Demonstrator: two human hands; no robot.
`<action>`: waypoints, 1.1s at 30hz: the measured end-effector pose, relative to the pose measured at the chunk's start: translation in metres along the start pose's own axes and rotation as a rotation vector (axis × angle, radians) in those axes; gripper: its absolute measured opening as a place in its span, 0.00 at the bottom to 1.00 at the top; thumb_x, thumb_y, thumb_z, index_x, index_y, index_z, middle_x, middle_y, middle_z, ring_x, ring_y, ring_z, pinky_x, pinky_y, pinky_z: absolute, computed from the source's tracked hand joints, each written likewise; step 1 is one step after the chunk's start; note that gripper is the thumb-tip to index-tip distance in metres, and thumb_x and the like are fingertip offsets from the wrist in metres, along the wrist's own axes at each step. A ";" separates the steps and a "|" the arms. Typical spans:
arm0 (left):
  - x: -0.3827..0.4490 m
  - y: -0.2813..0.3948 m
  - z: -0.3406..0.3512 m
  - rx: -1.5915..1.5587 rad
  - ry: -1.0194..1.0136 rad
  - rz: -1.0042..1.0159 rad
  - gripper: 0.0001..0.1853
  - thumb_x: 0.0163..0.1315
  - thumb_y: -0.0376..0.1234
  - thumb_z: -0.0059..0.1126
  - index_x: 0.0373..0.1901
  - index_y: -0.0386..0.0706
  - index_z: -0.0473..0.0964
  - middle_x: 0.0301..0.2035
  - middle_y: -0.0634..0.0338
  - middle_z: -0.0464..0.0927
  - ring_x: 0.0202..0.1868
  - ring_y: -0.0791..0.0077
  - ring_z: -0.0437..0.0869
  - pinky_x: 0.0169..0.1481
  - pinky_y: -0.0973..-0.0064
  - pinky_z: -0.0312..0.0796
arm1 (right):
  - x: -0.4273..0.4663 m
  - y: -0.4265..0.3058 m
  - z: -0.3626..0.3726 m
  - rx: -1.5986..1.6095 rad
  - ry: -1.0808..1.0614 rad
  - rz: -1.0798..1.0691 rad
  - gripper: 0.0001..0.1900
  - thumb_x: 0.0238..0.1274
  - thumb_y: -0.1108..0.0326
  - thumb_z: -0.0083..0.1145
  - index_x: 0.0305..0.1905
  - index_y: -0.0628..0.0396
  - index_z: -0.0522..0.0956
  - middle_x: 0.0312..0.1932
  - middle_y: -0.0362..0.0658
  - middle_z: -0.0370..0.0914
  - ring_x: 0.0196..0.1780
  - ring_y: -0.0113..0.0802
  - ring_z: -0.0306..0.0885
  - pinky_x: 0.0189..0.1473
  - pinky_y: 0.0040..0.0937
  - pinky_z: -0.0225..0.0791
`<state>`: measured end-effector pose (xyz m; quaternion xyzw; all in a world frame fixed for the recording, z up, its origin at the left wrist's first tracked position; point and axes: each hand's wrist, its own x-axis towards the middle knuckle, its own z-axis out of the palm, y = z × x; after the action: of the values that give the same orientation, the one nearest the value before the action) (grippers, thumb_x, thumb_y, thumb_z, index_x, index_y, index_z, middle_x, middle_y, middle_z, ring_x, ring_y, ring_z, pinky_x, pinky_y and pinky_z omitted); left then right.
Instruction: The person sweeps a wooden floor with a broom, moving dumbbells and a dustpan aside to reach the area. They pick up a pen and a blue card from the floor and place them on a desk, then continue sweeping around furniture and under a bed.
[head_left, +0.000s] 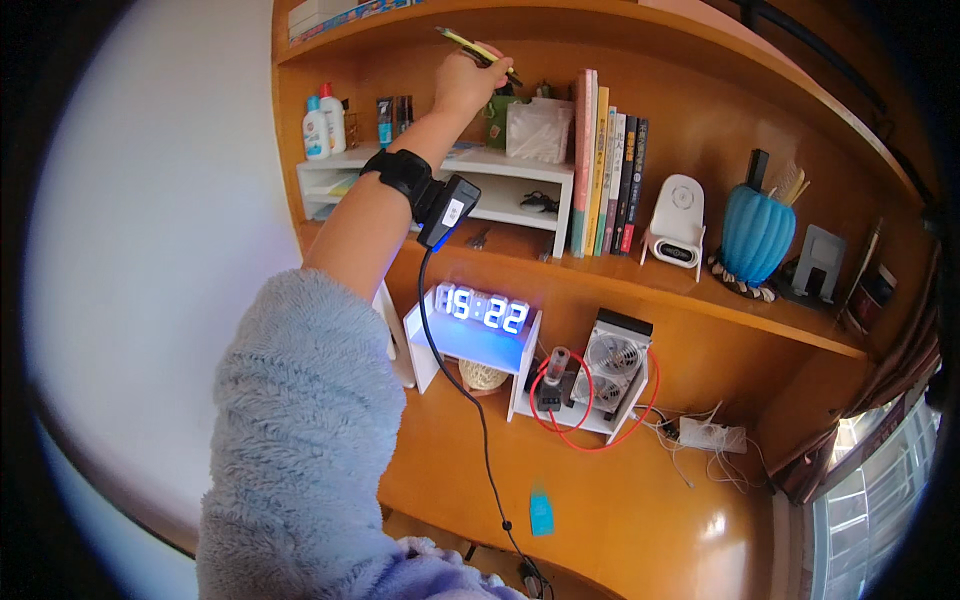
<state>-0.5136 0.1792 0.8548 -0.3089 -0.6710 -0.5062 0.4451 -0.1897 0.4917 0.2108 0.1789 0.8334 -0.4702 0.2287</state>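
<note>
My left hand (466, 79) is raised in front of the upper shelf, closed on a yellow-green pen (459, 39) and a darker pen-like item beside it. A black strap with a cabled device (450, 212) is on that wrist. Below the hand, a white desktop rack (450, 159) carries a green item (498, 120), a clear plastic bag of thin white sticks (537, 129), small tubes (385, 120) and two white bottles (316, 131). My right hand is out of view.
Right of the rack stand books (611, 180), a white phone stand (675, 225) and a blue ribbed holder (757, 234). Lower down are a lit digital clock (484, 309), a twin-fan unit (611, 364), red cable, a power strip (712, 435) and a blue card (541, 514) on the desk.
</note>
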 end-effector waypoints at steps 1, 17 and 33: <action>0.009 -0.007 0.006 0.042 -0.033 0.007 0.08 0.53 0.31 0.60 0.29 0.34 0.76 0.28 0.56 0.79 0.27 0.75 0.82 0.30 0.84 0.74 | 0.004 -0.003 -0.001 0.008 0.007 0.001 0.11 0.48 0.59 0.52 0.30 0.55 0.77 0.25 0.46 0.76 0.28 0.37 0.74 0.28 0.34 0.63; 0.079 -0.084 0.044 0.607 -0.280 -0.155 0.30 0.41 0.54 0.65 0.21 0.30 0.76 0.14 0.51 0.76 0.17 0.67 0.80 0.27 0.73 0.73 | -0.004 0.023 0.019 0.101 0.095 0.106 0.11 0.48 0.59 0.52 0.31 0.54 0.77 0.26 0.46 0.76 0.29 0.38 0.74 0.28 0.35 0.64; -0.439 0.015 -0.131 -0.023 -0.842 -0.629 0.11 0.54 0.25 0.57 0.41 0.38 0.76 0.26 0.63 0.76 0.23 0.87 0.70 0.26 0.89 0.62 | -0.156 0.216 0.102 -0.021 -0.270 0.566 0.13 0.55 0.61 0.49 0.28 0.60 0.76 0.17 0.46 0.72 0.21 0.37 0.72 0.22 0.30 0.63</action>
<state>-0.2815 0.0741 0.4731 -0.2742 -0.8466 -0.4545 -0.0400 0.0726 0.4966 0.0988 0.3374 0.7175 -0.3989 0.4608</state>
